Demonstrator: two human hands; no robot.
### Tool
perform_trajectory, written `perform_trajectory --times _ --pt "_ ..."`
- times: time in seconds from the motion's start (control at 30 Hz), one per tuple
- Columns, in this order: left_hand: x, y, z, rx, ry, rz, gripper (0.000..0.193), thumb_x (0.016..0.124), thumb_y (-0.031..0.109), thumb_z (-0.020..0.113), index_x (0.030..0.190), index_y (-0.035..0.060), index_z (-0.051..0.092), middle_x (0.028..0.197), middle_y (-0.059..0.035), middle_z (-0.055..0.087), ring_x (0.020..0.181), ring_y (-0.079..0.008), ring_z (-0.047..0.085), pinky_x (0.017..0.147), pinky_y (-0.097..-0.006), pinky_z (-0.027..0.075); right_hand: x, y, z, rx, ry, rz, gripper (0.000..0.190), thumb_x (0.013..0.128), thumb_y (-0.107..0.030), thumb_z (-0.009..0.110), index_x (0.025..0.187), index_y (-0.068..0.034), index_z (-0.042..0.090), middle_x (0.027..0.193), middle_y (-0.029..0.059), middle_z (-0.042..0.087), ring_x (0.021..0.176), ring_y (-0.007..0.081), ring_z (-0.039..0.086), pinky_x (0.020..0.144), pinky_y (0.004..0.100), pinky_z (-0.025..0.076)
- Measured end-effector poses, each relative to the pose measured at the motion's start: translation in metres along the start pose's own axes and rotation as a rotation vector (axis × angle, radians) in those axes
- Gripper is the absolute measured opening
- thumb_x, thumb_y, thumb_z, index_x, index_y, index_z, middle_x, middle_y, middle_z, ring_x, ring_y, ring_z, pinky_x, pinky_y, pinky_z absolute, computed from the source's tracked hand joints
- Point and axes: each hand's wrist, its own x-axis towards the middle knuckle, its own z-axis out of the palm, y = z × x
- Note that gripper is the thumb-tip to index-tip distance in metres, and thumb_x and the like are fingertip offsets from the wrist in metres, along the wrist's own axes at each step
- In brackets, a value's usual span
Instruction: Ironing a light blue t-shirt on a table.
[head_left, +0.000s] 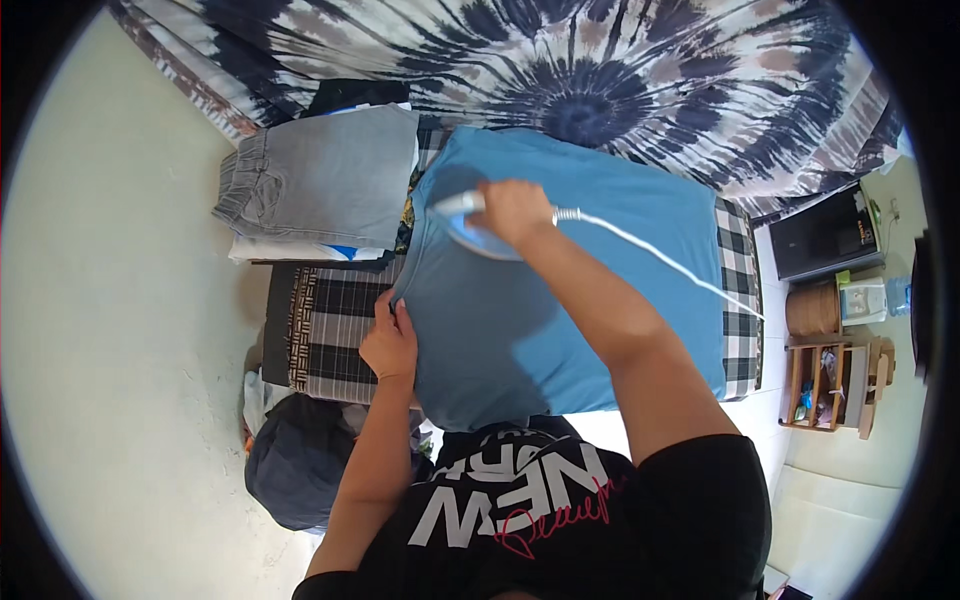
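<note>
A blue cloth garment lies spread over a surface covered with checked cloth. My right hand is closed around the handle of a clothes iron, which is on the garment's upper left part, its tip towards the left edge. A white cord runs from the iron's back to the right, across the garment. My left hand pinches the garment's left edge between thumb and fingers, below and left of the iron. The iron's soleplate is hidden.
Folded grey trousers top a clothes pile at the left end of the surface. Below it, a dark bundle of cloth stands by the wall. A tie-dye cloth hangs behind. At far right are a small black fridge and a wooden shelf.
</note>
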Motion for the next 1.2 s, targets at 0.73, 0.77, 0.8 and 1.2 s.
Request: perform_trajectory --times 0.73,0.77,0.8,1.2 --pt "-0.081 -0.02 -0.057 -0.284 -0.341 -0.058 0.06 0.081 0.028 0.07 0.134 0.013 0.046 0.06 -0.0014 0.06 0.054 -0.026 0.059 0.054 -0.0375 0.045 -0.187 -0.022 0.002 0.001 -0.275 -0.233 0.032 0.077 -0.033 0.073 0.098 -0.01 0.063 0.078 0.0102 0.07 0.068 0.0307 0.068 0.062 0.0413 0.054" --pt "-0.085 -0.022 -0.061 -0.331 -0.34 -0.082 0.058 0.08 0.025 0.071 0.132 0.0125 0.047 0.06 -0.0014 0.059 0.053 -0.0246 0.059 0.054 -0.0364 0.045 -0.172 -0.024 0.006 -0.012 -0.215 -0.293 0.032 0.077 -0.033 0.073 0.097 -0.01 0.064 0.078 0.0106 0.07 0.069 0.0306 0.068 0.063 0.0416 0.054" --pt "-0.089 -0.023 -0.063 -0.377 -0.339 -0.105 0.056 0.08 0.021 0.072 0.13 0.0119 0.049 0.06 -0.0013 0.059 0.052 -0.0232 0.058 0.054 -0.0353 0.044 -0.155 -0.027 0.008 -0.024 -0.156 -0.351 0.031 0.077 -0.032 0.073 0.096 -0.01 0.064 0.079 0.0109 0.07 0.07 0.0304 0.068 0.064 0.042 0.054" --pt "-0.086 -0.032 -0.049 -0.612 -0.397 -0.249 0.035 0.077 0.01 0.074 0.104 0.005 0.053 0.061 -0.0022 0.059 0.05 -0.0153 0.052 0.052 -0.0287 0.041 -0.1 -0.057 0.0 0.034 -0.282 -0.217 0.026 0.078 -0.028 0.07 0.096 -0.01 0.071 0.089 0.0111 0.072 0.081 0.0318 0.069 0.071 0.0434 0.054"
